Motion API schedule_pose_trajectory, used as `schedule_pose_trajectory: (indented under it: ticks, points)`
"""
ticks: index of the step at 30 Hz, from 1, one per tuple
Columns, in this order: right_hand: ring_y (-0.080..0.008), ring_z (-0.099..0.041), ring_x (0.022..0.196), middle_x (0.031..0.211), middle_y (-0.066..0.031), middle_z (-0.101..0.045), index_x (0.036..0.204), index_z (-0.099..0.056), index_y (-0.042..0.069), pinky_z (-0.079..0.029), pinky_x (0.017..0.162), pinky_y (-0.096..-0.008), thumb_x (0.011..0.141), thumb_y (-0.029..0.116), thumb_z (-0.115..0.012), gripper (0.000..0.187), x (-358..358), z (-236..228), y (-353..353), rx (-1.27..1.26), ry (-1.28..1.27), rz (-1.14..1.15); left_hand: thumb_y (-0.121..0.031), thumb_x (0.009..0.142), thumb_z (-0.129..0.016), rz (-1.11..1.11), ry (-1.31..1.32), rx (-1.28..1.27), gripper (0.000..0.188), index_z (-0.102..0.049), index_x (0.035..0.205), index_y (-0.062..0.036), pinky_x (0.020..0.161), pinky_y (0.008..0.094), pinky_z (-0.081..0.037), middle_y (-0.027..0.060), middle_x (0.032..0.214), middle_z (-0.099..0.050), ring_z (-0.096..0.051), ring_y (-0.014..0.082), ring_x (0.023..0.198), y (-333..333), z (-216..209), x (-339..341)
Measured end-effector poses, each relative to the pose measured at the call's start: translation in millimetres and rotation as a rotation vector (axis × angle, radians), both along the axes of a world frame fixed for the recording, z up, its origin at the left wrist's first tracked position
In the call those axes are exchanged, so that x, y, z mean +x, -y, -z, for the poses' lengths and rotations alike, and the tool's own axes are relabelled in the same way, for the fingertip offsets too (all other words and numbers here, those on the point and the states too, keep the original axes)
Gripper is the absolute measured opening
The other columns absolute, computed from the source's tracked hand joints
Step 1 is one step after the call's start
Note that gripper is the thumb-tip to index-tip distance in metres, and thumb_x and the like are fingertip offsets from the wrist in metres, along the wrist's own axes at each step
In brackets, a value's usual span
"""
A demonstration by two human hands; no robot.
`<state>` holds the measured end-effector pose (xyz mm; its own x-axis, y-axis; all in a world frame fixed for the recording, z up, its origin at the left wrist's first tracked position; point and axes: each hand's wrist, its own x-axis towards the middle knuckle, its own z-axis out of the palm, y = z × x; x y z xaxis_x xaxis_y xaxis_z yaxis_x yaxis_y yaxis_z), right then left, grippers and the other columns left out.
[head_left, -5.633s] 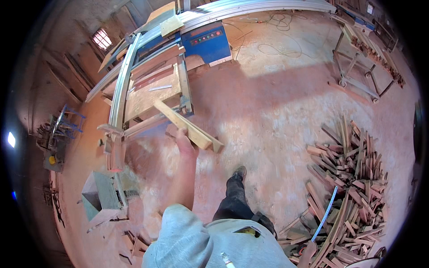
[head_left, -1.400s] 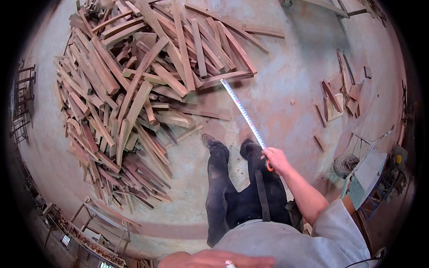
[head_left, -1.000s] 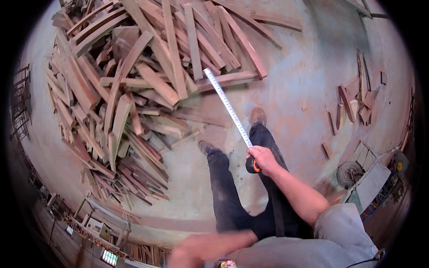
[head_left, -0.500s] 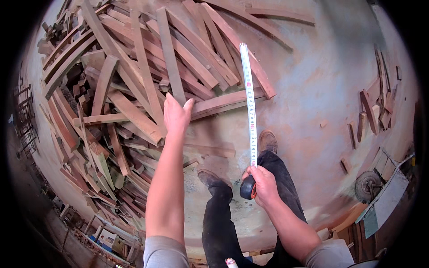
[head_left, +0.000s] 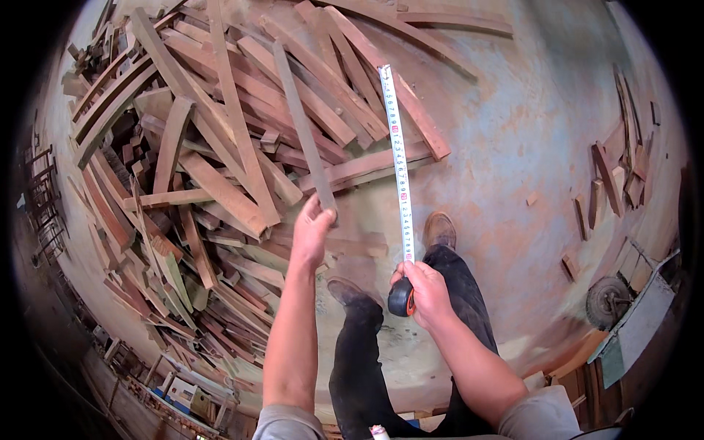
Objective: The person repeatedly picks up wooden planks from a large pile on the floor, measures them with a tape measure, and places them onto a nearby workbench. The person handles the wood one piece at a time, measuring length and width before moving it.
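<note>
My left hand (head_left: 312,231) is closed on the near end of a narrow wooden strip (head_left: 301,121), which slants up and away over the pile. In my right hand (head_left: 425,286) is a black and orange tape measure (head_left: 401,297), the thumb on its blade by the case. The white blade (head_left: 398,158) stands out far ahead, crossing over a reddish wooden beam (head_left: 367,169) that lies at the pile's right edge. Blade and strip are apart, the blade to the right of the strip.
A large pile of wooden pieces (head_left: 213,176) fills the left side. My shoes (head_left: 440,230) stand on the worn floor (head_left: 506,161) beside it. More offcuts (head_left: 609,180) lie at the far right, near a cart wheel (head_left: 607,303). Two long pieces lie at the top.
My left hand has moved nearer and to the right, drawing the strip along. The tape measure has shifted slightly to the left, its blade still out.
</note>
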<state>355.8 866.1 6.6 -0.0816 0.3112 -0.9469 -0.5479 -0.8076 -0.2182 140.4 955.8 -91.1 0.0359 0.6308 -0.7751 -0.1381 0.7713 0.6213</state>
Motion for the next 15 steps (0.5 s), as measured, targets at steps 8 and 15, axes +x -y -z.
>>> schedule_pose_trajectory:
  ticks: [8,15]
  points:
    - [-0.0086,-0.057,0.065,0.080,-0.0059,-0.063,0.093,-0.060,0.001,-0.048,0.061,-0.0244,0.099,0.022,-0.052,0.023,3,1,-2,-0.012,0.026,-0.030,-0.013,0.086,-0.059,-0.160,0.267,-0.146,0.044,-0.052,0.129,-0.0053,0.078,0.0355,-0.050,0.0048,0.107,-0.062,-0.062,0.0179,0.091,49,8,9]
    - [-0.0085,-0.056,0.064,0.080,-0.0061,-0.064,0.093,-0.061,0.001,-0.047,0.060,-0.0244,0.099,0.023,-0.053,0.024,7,3,5,0.006,0.004,-0.053,-0.025,0.090,-0.060,-0.330,0.188,-0.287,0.039,-0.051,0.126,-0.0122,0.056,0.0376,-0.051,0.0075,0.084,-0.060,-0.062,0.0215,0.063,21,-19,20]
